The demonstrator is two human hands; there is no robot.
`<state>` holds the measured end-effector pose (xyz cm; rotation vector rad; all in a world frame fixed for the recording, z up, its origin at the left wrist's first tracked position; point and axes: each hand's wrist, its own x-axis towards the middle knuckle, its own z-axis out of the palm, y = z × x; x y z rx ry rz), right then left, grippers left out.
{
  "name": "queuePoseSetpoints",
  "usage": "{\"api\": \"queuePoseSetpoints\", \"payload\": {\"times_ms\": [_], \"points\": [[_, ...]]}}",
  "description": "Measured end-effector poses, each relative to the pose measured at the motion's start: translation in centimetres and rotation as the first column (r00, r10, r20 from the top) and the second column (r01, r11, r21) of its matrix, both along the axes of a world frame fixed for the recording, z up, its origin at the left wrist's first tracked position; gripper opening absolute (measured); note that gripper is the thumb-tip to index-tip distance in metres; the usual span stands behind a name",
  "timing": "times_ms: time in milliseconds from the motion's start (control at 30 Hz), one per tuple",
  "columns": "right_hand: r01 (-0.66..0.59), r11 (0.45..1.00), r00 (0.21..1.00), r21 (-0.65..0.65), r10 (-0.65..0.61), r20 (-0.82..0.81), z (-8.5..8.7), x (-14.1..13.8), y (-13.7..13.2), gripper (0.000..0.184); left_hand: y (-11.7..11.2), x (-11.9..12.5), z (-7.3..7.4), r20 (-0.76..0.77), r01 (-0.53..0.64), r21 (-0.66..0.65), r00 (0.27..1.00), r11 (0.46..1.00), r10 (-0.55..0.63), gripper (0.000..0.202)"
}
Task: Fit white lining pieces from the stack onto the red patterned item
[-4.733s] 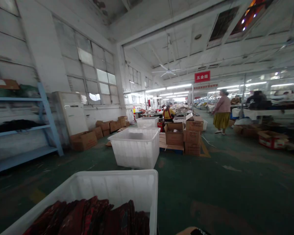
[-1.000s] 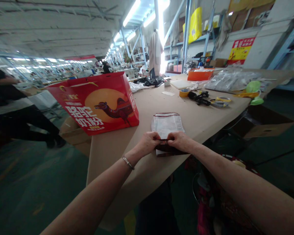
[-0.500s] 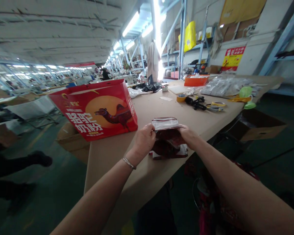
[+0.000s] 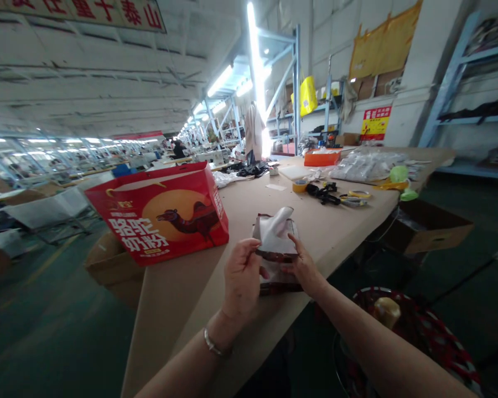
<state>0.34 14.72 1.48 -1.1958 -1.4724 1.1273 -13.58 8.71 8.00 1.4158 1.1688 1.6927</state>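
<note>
Handling a clear plastic bag (image 4: 275,235) of dark red cloth (image 4: 280,284) on a tan worktable (image 4: 178,326), the left hand (image 4: 241,282) is hovering just beside it with curled fingers, its grip unclear, while the right hand (image 4: 302,271) is touching the bag's near edge with spread fingertips, pinching or not impossible to tell. A red camel-printed paper carrier bag (image 4: 157,213) is standing to the left, and a roll of tape (image 4: 299,186) is lying farther along.
</note>
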Motion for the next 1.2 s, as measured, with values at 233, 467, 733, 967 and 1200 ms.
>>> {"api": "queuePoseSetpoints", "payload": {"times_ms": [233, 467, 733, 967, 1200], "points": [[0.024, 0.999, 0.971, 0.029, -0.017, -0.238, 2.4, 0.5, -2.5, 0.046, -2.7, 0.4, -1.7, 0.305, 0.397, -0.259, 0.898, 0.880, -0.316, 0.021], [0.093, 0.991, 0.979, 0.097, -0.074, -0.188, 2.0, 5.0, -9.2, 0.029, 1.6, -0.2, -0.7, 0.205, 0.399, -0.432, 0.917, 0.808, -0.343, 0.022], [0.240, 0.968, 0.966, 0.072, -0.245, 0.077, 4.0, 10.1, -14.1, 0.022, -5.8, 4.7, 1.0, -0.424, 0.260, -0.104, 0.861, 0.960, -0.279, 0.019], [0.282, 0.942, 0.877, 0.181, -0.330, 0.351, 5.0, 12.5, -17.6, 0.035, -11.7, 8.8, -2.2, -0.842, 0.341, 0.030, 0.515, 0.939, -0.160, 0.026], [0.306, 0.934, 0.892, 0.187, -0.350, 0.286, 4.3, 14.1, -19.8, 0.032, -11.5, 9.4, -4.3, -0.881, 0.356, 0.044, 0.455, 0.934, -0.132, 0.032]]}}
